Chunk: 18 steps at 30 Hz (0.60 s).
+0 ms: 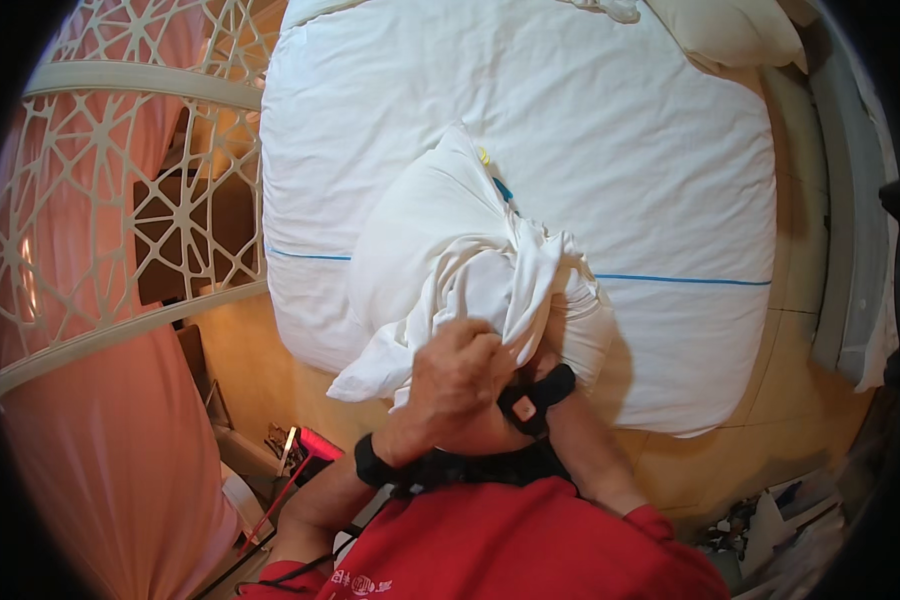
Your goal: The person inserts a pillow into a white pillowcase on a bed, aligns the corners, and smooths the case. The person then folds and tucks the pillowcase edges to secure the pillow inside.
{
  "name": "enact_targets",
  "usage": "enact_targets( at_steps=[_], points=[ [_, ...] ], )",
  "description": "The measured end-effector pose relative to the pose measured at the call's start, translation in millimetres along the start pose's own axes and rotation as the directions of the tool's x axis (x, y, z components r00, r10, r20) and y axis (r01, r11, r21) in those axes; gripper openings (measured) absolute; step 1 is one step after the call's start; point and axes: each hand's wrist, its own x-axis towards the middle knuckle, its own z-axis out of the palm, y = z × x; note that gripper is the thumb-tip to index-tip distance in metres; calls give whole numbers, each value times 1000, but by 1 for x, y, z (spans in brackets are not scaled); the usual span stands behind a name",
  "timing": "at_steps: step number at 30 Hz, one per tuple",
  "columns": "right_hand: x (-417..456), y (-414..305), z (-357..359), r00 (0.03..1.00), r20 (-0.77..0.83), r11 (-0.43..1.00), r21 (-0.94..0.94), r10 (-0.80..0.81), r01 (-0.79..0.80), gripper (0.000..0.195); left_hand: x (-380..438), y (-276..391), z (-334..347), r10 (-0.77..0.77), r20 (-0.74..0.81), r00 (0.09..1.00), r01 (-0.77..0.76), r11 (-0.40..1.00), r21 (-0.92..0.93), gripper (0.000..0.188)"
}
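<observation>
A white pillow (pixel 420 217) lies at the near part of the bed, partly inside a bunched white pillowcase (pixel 465 262). My left hand (pixel 454 371) is closed on the cloth at the near end of the pillow, with its knuckles up. My right hand (pixel 544 364) is close beside it on the right, mostly hidden by the folds, so its fingers cannot be made out. Both wrists wear black bands. Just beyond the pillow's right edge, a small teal object (pixel 503 189) and a yellow one (pixel 484 155) lie on the white bed cover (pixel 667 187).
A cream lattice screen (pixel 146 202) and pink curtains (pixel 112 457) stand on the left. A red broom (pixel 319 444) is at the lower left. Another pillow (pixel 727 30) lies at the bed's far right corner. Assorted items (pixel 772 525) are piled at the lower right.
</observation>
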Motion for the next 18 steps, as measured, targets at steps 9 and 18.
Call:
enact_targets(
  at_steps=[9, 18],
  points=[
    [-25, -21, -64, 941, -162, 473, -881, -297, -3, 47, 44, -88, -12, -287, 115, 951, 306, 926, -221, 21],
    [-69, -68, -109, 992, -97, -553, -824, -78, -125, 61, 58, -105, 1, -520, 239, 820, 561, 649, -514, 4]
  ],
)
